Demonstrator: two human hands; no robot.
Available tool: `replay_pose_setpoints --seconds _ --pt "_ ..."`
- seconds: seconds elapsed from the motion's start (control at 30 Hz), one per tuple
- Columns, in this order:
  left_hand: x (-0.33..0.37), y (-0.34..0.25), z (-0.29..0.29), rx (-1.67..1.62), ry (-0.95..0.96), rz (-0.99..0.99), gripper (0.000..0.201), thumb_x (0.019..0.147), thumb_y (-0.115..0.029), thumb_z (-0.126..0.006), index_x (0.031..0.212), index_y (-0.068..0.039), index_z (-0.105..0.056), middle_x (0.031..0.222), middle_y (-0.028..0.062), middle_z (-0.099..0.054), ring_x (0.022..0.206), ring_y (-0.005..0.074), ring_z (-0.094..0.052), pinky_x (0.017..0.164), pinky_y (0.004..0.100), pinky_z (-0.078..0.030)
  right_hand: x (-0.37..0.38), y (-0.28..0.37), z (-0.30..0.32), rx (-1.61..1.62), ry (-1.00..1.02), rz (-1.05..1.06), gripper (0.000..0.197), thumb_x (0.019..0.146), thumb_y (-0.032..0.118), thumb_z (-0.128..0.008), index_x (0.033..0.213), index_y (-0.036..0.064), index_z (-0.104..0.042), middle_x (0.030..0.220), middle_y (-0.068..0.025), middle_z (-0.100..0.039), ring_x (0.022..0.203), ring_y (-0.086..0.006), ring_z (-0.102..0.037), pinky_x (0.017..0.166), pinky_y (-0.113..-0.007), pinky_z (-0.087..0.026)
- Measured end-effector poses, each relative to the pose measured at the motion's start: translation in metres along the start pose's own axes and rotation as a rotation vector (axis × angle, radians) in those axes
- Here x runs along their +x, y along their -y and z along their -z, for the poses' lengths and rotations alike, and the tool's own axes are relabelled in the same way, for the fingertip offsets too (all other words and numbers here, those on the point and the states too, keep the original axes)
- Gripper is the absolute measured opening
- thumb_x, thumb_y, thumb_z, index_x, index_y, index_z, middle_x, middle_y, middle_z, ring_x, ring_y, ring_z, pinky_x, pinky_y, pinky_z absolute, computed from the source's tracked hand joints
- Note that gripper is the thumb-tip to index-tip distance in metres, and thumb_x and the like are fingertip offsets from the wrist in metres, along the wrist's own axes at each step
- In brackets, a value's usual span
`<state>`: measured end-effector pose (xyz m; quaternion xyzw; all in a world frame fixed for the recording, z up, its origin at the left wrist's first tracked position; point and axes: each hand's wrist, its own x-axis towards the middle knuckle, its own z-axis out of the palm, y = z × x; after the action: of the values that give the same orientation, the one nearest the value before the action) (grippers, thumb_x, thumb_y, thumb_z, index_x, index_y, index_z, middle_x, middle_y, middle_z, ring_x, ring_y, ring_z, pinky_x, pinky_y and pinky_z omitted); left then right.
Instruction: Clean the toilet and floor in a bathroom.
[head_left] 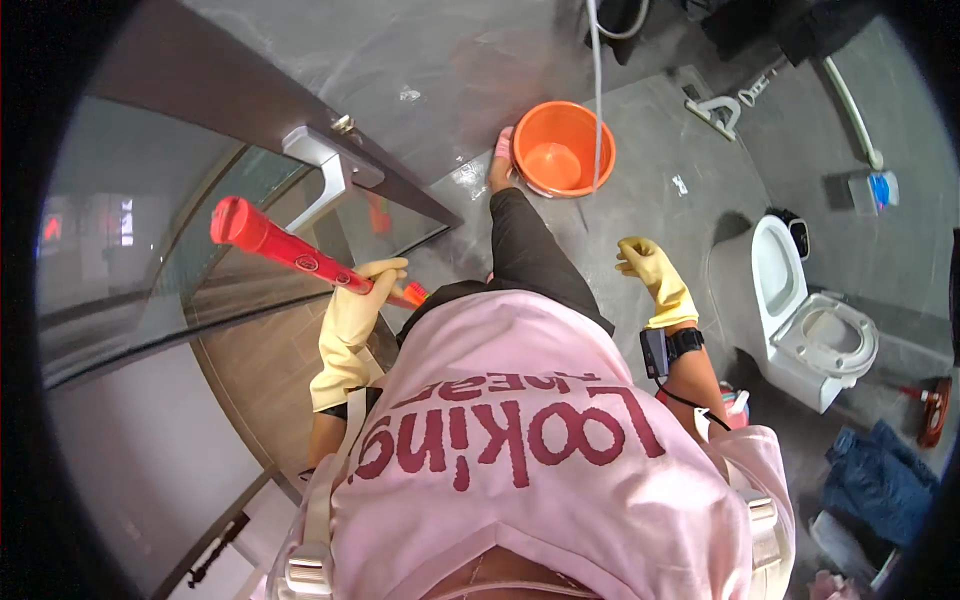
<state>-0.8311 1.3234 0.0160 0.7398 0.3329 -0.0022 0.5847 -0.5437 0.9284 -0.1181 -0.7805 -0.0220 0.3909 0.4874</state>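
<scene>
My left hand (pixel 355 330), in a pale yellow rubber glove, is closed round a long red handle (pixel 290 250). Its thick rounded end points up and to the left, past the glass door. Past the glove, a short orange-red part (pixel 415 292) shows beside my dark trousers; my shirt and legs hide whatever lies lower. My right hand (pixel 650 272), gloved the same way, hangs at my right side with loosely bent fingers and nothing in them. An orange bucket (pixel 565 150) stands on the floor ahead, touching my bare foot (pixel 502 158).
A white toilet (pixel 800 320) with its lid raised is on the right. The glass door's dark frame (pixel 300 110) and white handle (pixel 325 170) are close at the left. A pale hose (pixel 598 90) hangs over the bucket. Blue denim clothing (pixel 880 480) lies at the lower right.
</scene>
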Motion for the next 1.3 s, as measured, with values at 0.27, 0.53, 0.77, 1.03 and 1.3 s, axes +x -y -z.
replay_pose_setpoints --seconds 0.27,0.53,0.77,1.03,1.3 --pt "0.017 -0.004 -0.013 -0.010 0.141 0.040 0.026 0.099 -0.013 -0.059 0.118 0.003 -0.069 0.100 0.0126 -0.074 0.085 0.0159 -0.070 0.080 0.0273 -0.054 -0.032 -0.030 -0.011 0.003 -0.052 -0.035 0.039 0.098 0.029 -0.058 0.119 -0.0035 -0.064 0.095 -0.0099 -0.068 0.081 -0.0186 -0.069 0.075 -0.031 -0.055" --pt "0.033 0.008 -0.037 -0.061 0.235 0.047 0.026 0.099 -0.011 -0.059 0.120 0.002 -0.068 0.101 0.0116 -0.073 0.084 0.0150 -0.069 0.080 0.0265 -0.054 -0.087 -0.045 -0.003 0.022 -0.110 -0.159 0.040 0.101 0.027 -0.057 0.128 -0.0029 -0.060 0.110 -0.0147 -0.067 0.092 -0.0225 -0.070 0.083 -0.032 -0.056" --pt "0.037 -0.037 -0.108 0.427 0.570 -0.081 0.027 0.094 -0.015 -0.066 0.118 -0.006 -0.070 0.094 0.0125 -0.072 0.080 0.0188 -0.068 0.074 0.0333 -0.053 -0.139 0.071 0.005 -0.089 -0.190 0.076 0.050 0.096 0.033 -0.067 0.130 -0.0025 -0.060 0.116 -0.0147 -0.068 0.110 -0.0228 -0.065 0.095 -0.034 -0.051" --pt "0.028 -0.023 -0.269 0.471 0.999 -0.409 0.025 0.083 -0.007 -0.066 0.107 -0.007 -0.071 0.099 0.0156 -0.072 0.098 0.0338 -0.068 0.087 0.0403 -0.052 -0.232 0.131 0.021 0.727 -0.139 0.781 0.093 0.099 0.071 -0.032 0.145 -0.0096 -0.041 0.142 -0.0305 -0.051 0.137 -0.0418 -0.047 0.120 -0.051 -0.029" --pt "0.039 -0.026 -0.350 0.472 1.037 -0.874 0.025 0.077 -0.009 -0.070 0.102 -0.012 -0.072 0.093 0.0163 -0.072 0.092 0.0380 -0.069 0.080 0.0493 -0.054 -0.319 0.089 0.009 0.359 -0.410 0.918 0.059 0.100 0.041 -0.046 0.145 0.0083 -0.027 0.100 -0.0193 -0.064 0.082 -0.0311 -0.063 0.074 -0.045 -0.053"
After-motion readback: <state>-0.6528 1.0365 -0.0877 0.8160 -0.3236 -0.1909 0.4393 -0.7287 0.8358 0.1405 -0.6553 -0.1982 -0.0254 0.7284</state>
